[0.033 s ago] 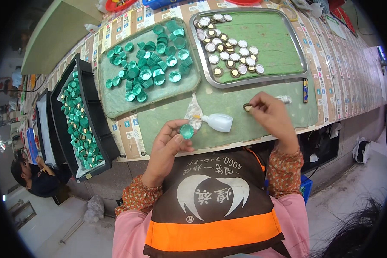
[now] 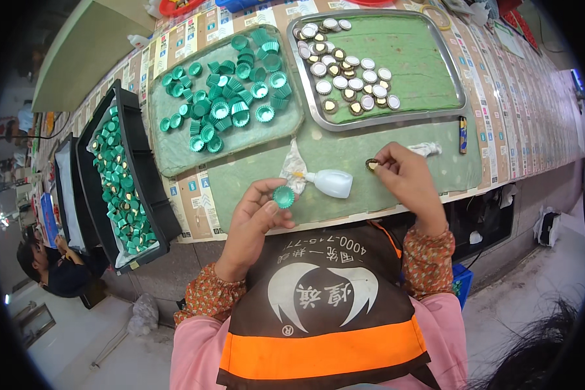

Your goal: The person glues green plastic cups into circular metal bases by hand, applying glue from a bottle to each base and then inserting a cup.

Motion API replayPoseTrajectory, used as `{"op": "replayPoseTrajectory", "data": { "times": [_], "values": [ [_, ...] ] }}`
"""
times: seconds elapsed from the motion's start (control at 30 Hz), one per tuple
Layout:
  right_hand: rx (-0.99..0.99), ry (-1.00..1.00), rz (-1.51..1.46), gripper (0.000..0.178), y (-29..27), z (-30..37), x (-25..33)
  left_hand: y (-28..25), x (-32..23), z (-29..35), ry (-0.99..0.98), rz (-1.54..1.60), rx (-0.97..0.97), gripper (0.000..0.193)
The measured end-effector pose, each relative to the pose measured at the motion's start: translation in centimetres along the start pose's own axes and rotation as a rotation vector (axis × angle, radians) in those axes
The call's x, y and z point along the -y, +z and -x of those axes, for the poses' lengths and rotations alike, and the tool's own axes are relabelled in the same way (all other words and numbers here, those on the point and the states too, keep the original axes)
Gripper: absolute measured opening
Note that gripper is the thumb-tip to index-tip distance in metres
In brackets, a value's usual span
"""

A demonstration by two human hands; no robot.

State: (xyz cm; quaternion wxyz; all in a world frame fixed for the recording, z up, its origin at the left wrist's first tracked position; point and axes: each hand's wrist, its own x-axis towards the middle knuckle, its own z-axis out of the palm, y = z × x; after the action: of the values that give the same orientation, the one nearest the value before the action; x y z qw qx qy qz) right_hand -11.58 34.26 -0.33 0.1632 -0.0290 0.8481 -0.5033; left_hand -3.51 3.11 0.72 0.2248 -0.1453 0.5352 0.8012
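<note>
Between the thumb and fingers of my left hand [image 2: 259,209] is a small green fluted cup [image 2: 283,196], its hollow side facing up. My right hand [image 2: 403,174] pinches a dark, crimped-edge cap [image 2: 372,165] with a pale patch, apart from the cup. A white squeeze bottle [image 2: 333,184] with a yellowish tip lies between the hands, its nozzle over a crumpled white cloth [image 2: 295,166]. Many more green cups [image 2: 221,110] are scattered on the green-lined tray [image 2: 175,159] ahead on the left. Similar dark caps, some showing white discs [image 2: 356,84], lie on the metal-rimmed tray [image 2: 396,122] ahead on the right.
At the left stands a black crate [image 2: 151,195] full of green cups with pale pieces in some. A lighter-like tube [image 2: 462,135] and a twisted white wrapper [image 2: 426,149] lie on the green mat right of my hand. Another person [image 2: 49,260] sits at far left.
My right hand has shifted slightly left and down with the cap, uncovering more of the white wrapper. My left hand holds the cup almost still.
</note>
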Motion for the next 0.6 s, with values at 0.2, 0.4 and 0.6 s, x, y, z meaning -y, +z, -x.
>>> {"op": "replayPoseTrajectory", "data": {
  "times": [0.2,0.4,0.6],
  "values": [
    [-0.234,-0.061,0.318,0.029,2.1,1.8,0.4,0.1,-0.2,0.0,0.002,0.034,0.014,0.050],
    [-0.257,-0.211,0.479,0.036,2.1,2.3,0.4,-0.4,0.4,0.3,-0.030,0.097,0.015,0.054],
    [-0.283,-0.286,0.544,0.034,3.0,2.2,0.2,-0.7,0.7,0.6,-0.043,0.145,0.018,0.057]
  ]
}}
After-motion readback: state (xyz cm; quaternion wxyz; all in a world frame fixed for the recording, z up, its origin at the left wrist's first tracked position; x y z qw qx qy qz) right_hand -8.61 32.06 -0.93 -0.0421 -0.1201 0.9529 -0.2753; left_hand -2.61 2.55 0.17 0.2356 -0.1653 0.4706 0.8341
